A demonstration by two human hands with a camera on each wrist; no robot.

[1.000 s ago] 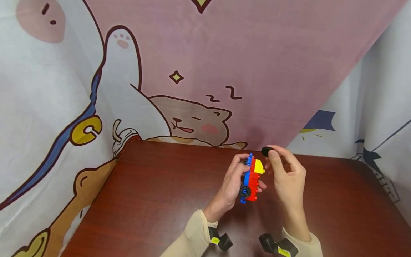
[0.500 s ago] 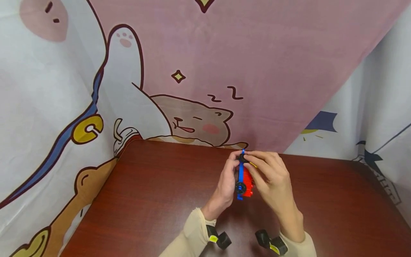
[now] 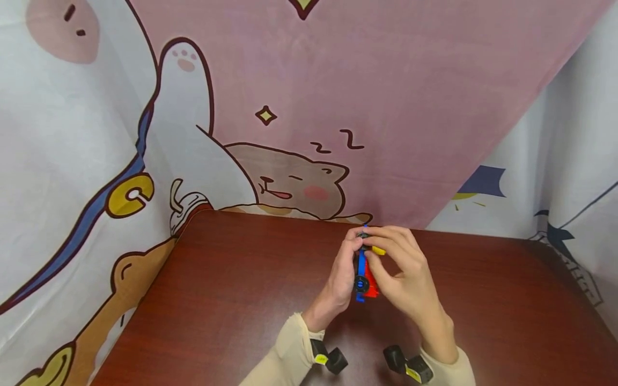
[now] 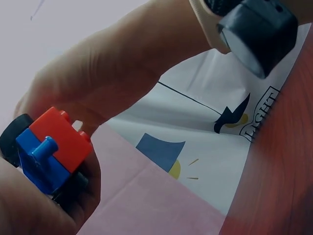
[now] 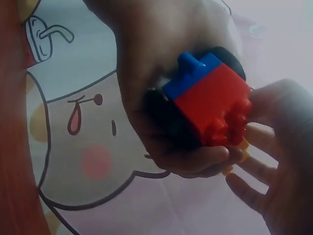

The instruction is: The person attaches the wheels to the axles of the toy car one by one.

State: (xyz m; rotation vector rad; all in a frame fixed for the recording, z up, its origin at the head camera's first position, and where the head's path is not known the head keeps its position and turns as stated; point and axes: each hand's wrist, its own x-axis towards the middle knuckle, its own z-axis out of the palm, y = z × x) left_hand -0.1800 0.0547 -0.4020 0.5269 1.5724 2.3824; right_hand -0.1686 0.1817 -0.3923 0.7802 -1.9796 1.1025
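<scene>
My left hand [image 3: 341, 273] grips a toy car built of plastic blocks [image 3: 370, 285], held up above the table with its side toward the head camera. The car has a blue chassis [image 3: 362, 262], red studded blocks [image 5: 215, 100] and a yellow block [image 3: 379, 250] toward its far end. A black wheel [image 3: 361, 283] sits at the near end. At the far end my right hand [image 3: 407, 273] has its fingertips on another black wheel [image 3: 363, 235], with the left thumb at its edge. In the left wrist view, the blue peg [image 4: 45, 148] at the car's end points at the camera.
The dark red-brown table [image 3: 232, 300] spreads below both hands. A cartoon-printed cloth [image 3: 299, 177] hangs behind it and along the sides. Black wrist cameras [image 3: 336, 361] sit on both forearms.
My right hand has brought the black wheel leftward onto the car's far end, and its fingers stay there. The car has shifted slightly left and turned its wheeled side more toward the head camera.
</scene>
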